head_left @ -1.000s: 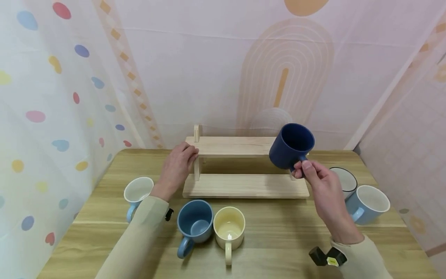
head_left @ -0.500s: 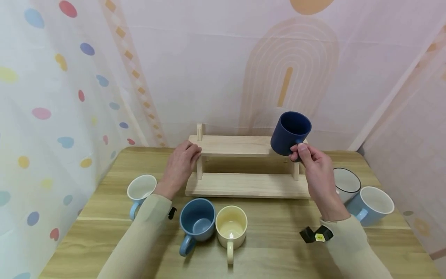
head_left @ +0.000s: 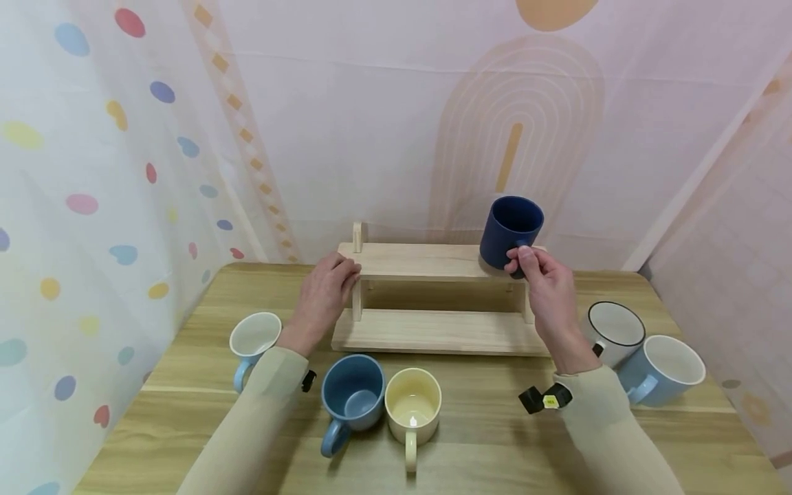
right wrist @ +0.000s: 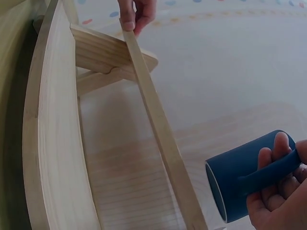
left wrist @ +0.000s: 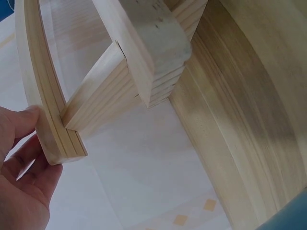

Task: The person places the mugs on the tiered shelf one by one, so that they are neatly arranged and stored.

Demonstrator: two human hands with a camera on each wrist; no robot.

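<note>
My right hand (head_left: 547, 295) pinches the handle of a dark blue mug (head_left: 509, 234), held upright at the right end of the upper board of a two-tier wooden shelf (head_left: 421, 261). In the right wrist view, fingers and thumb wrap the handle of the mug (right wrist: 228, 167), its bottom right at the board's end. My left hand (head_left: 322, 295) grips the left end of that upper board. The left wrist view shows thumb and fingers on either side of the board (left wrist: 41, 91). A blue mug (head_left: 353, 392) and a cream mug (head_left: 413, 405) stand before the shelf, handles toward me.
A light blue mug with white inside (head_left: 255, 335) stands left, beside my left forearm. At the right are a white mug with a black rim (head_left: 615, 330) and another light blue mug (head_left: 662, 371). A patterned curtain (head_left: 371, 124) hangs behind the wooden table (head_left: 482, 440).
My right hand has moved the dark blue mug back and slightly left, lowering it toward the upper board and turning it more upright. My left hand keeps its grip on the shelf.
</note>
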